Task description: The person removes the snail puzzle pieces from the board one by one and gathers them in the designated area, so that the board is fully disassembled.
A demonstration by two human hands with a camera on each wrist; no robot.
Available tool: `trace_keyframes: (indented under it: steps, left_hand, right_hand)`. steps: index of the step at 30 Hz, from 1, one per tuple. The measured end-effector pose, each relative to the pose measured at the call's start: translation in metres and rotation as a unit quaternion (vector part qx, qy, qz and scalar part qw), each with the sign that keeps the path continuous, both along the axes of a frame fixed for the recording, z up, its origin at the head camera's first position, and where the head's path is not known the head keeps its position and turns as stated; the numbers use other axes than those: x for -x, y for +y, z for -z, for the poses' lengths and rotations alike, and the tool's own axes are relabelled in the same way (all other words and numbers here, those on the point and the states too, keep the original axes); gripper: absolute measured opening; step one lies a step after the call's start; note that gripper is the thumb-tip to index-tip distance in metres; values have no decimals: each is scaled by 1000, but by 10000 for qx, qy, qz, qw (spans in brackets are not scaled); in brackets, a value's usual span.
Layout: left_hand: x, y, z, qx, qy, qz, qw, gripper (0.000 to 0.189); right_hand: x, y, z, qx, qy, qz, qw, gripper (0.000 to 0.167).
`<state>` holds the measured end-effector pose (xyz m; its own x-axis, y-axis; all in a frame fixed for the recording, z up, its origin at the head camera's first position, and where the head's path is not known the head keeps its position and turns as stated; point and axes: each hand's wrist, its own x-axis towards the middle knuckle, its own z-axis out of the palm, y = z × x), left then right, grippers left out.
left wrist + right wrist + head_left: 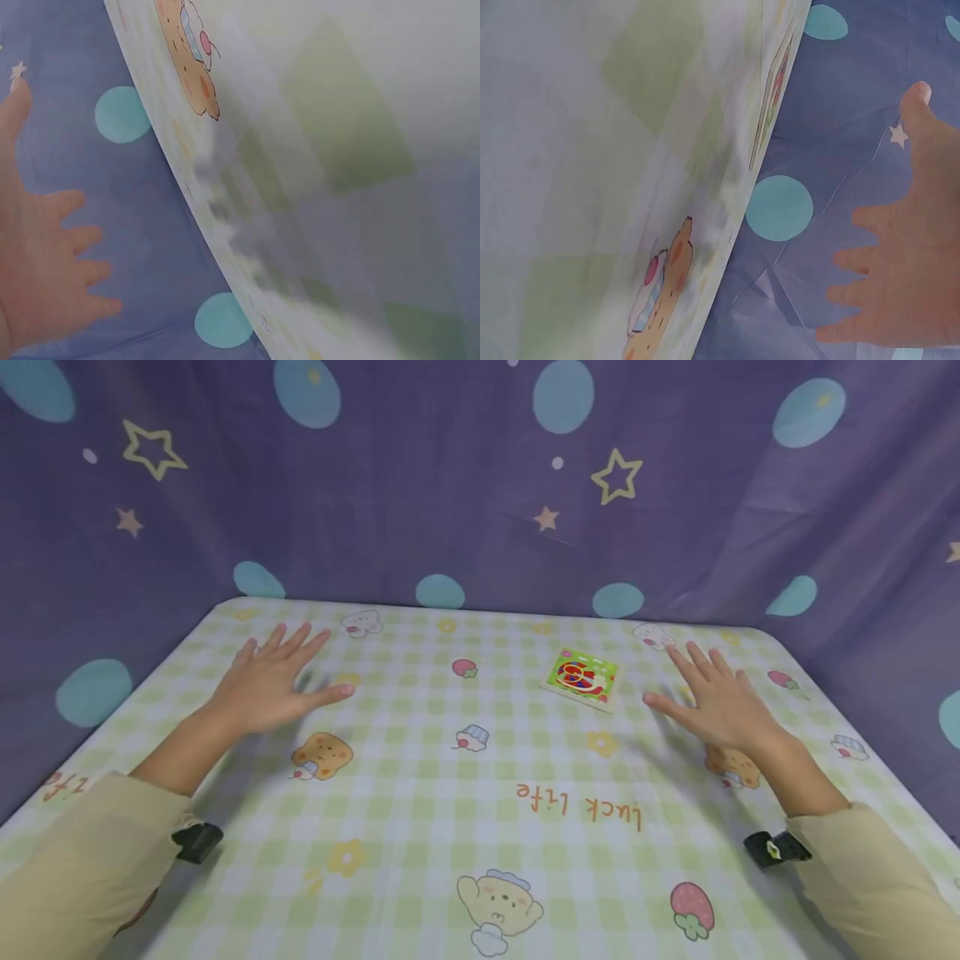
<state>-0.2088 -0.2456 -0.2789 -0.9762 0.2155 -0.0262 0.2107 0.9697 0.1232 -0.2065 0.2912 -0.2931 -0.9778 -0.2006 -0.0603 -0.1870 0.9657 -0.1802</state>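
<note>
My left hand (268, 685) is held above the left side of the table, fingers spread and straight, with nothing in it. On the other side my right hand (720, 702) hovers likewise, palm down and fingers apart. Nearest to it, a little to the left of its thumb, lies a small flat square board (582, 679) with a green face and a red, blue and yellow snail-like picture. Neither hand touches the board. The left wrist view shows the left hand (52, 255) with its fingers extended; the right wrist view shows the right hand (907, 262) the same way.
A green-and-white checked cloth (405, 810) printed with bears, strawberries and cupcakes covers the table. Behind and beside it hangs a purple curtain (450, 485) with blue dots and stars. Dark bands (776, 849) sit at both sleeve cuffs.
</note>
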Motion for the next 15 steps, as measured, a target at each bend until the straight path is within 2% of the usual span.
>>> trace_keyframes:
  steps: [5,10,15]
  left_hand:
    - [5,5,1,-78,114,155,9998,95]
    - [9,17,3,-115,343,469,9982,89]
    - [18,32,4,-541,276,635,9961,80]
  right_hand:
    - [3,-2,0,131,-80,20,9999,90]
    - [6,-5,-2,202,-78,-19,9998,93]
    - [11,-10,-3,250,-157,-210,9993,88]
